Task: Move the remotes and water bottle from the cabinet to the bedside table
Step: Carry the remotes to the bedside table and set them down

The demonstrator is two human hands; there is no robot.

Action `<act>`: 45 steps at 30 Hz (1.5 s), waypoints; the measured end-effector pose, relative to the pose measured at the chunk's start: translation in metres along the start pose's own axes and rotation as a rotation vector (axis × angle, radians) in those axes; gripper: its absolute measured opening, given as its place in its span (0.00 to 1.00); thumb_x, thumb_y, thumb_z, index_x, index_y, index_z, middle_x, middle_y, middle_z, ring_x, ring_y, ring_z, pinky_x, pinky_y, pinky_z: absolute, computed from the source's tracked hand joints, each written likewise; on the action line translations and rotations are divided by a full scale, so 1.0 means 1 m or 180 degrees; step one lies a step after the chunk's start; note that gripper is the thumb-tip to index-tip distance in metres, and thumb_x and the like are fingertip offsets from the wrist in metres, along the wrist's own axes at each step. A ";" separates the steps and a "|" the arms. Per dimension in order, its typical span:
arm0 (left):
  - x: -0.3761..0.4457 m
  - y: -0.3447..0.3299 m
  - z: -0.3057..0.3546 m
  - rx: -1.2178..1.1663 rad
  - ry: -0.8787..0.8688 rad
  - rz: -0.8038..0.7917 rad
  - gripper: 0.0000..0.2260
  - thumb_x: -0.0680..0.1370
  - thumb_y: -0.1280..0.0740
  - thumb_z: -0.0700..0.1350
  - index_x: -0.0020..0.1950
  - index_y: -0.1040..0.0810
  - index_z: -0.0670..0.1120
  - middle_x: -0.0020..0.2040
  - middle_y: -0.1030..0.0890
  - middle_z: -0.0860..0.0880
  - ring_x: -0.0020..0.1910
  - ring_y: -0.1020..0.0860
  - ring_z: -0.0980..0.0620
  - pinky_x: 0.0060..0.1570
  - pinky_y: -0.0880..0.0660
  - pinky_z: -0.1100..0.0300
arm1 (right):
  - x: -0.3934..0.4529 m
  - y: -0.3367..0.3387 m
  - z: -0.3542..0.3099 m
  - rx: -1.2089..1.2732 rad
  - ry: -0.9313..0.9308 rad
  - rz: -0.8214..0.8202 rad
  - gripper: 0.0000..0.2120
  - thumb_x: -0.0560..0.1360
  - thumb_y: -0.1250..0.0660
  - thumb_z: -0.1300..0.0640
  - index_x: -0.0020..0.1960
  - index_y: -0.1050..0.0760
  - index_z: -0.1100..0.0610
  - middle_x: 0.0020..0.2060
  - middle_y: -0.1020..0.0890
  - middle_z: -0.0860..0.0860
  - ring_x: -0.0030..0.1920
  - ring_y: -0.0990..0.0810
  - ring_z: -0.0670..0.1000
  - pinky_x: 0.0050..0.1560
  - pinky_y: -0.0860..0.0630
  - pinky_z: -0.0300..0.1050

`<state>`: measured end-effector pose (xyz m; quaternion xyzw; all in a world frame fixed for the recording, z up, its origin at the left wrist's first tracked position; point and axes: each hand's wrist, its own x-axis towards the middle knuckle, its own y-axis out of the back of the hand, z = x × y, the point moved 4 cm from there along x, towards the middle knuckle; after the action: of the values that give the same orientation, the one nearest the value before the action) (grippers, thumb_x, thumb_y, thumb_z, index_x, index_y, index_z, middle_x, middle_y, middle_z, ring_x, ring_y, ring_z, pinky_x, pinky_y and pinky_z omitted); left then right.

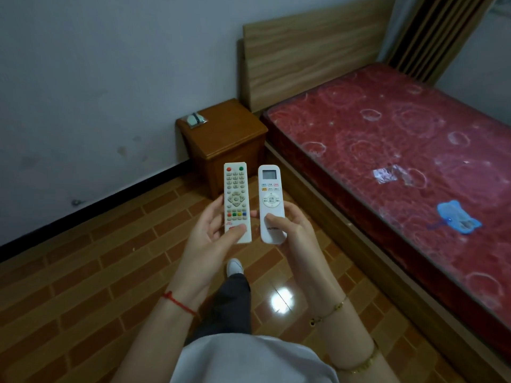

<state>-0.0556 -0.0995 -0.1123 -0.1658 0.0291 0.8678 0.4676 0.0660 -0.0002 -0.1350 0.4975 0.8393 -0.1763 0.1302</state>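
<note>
My left hand (pixel 210 236) grips a cream TV remote (pixel 236 194) with coloured buttons, thumb pressed on its lower end. My right hand (pixel 290 230) grips a white air-conditioner remote (pixel 270 194) with a small screen, thumb on its lower half. Both remotes are held side by side, pointing away from me, in the middle of the view. Beyond them stands the brown wooden bedside table (pixel 226 139) against the wall, next to the bed. No water bottle and no cabinet are in view.
A small clear packet (pixel 195 120) lies on the bedside table's far left corner. A bed with a red patterned mattress (pixel 401 150) and wooden headboard (pixel 312 51) fills the right side; a blue item (pixel 456 218) lies on it. Brick-patterned floor (pixel 96 286) below, my foot (pixel 235 266) stepping forward.
</note>
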 end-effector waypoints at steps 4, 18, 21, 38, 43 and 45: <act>0.067 0.005 0.024 -0.0043 -0.0032 0.0099 0.28 0.76 0.31 0.37 0.72 0.33 0.57 0.60 0.18 0.56 0.59 0.20 0.57 0.58 0.22 0.54 | 0.070 -0.017 -0.032 -0.0064 0.0053 -0.0130 0.15 0.76 0.34 0.62 0.62 0.26 0.53 0.49 0.13 0.50 0.52 0.15 0.53 0.57 0.21 0.53; 0.307 0.025 0.119 0.0002 0.0042 0.0283 0.30 0.73 0.28 0.38 0.71 0.33 0.57 0.59 0.18 0.57 0.59 0.20 0.57 0.58 0.22 0.54 | 0.301 -0.075 -0.137 -0.0215 0.0079 -0.0369 0.15 0.77 0.33 0.59 0.63 0.26 0.51 0.52 0.14 0.49 0.52 0.15 0.51 0.60 0.21 0.56; 0.356 0.027 0.128 0.0019 0.0120 0.0395 0.30 0.73 0.28 0.38 0.71 0.32 0.56 0.61 0.18 0.56 0.60 0.20 0.56 0.61 0.23 0.51 | 0.354 -0.082 -0.147 -0.0212 -0.0052 -0.0422 0.16 0.77 0.33 0.59 0.64 0.26 0.52 0.52 0.14 0.49 0.53 0.15 0.52 0.59 0.21 0.56; 0.623 0.013 0.172 -0.0141 0.0387 0.1277 0.32 0.70 0.26 0.38 0.70 0.32 0.56 0.56 0.18 0.57 0.56 0.19 0.56 0.53 0.20 0.54 | 0.644 -0.106 -0.231 -0.0569 -0.0591 -0.1046 0.13 0.77 0.33 0.58 0.61 0.25 0.53 0.53 0.15 0.53 0.52 0.15 0.54 0.46 0.20 0.44; 0.681 0.025 0.157 -0.0193 0.0636 0.1464 0.31 0.70 0.25 0.37 0.68 0.31 0.55 0.59 0.18 0.52 0.57 0.19 0.51 0.60 0.23 0.45 | 0.708 -0.125 -0.223 -0.0672 -0.0994 -0.1169 0.13 0.77 0.33 0.59 0.61 0.25 0.55 0.54 0.15 0.53 0.53 0.15 0.53 0.48 0.20 0.45; 0.702 0.034 0.145 -0.0210 0.0780 0.1499 0.32 0.70 0.24 0.38 0.69 0.31 0.54 0.58 0.18 0.53 0.57 0.19 0.51 0.60 0.24 0.44 | 0.731 -0.134 -0.213 -0.0751 -0.1083 -0.1186 0.12 0.77 0.33 0.60 0.61 0.25 0.56 0.55 0.16 0.54 0.55 0.16 0.53 0.53 0.20 0.47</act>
<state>-0.4775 0.4745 -0.2003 -0.2734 0.0950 0.9266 0.2401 -0.4056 0.6078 -0.2084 0.2793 0.8971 -0.1793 0.2916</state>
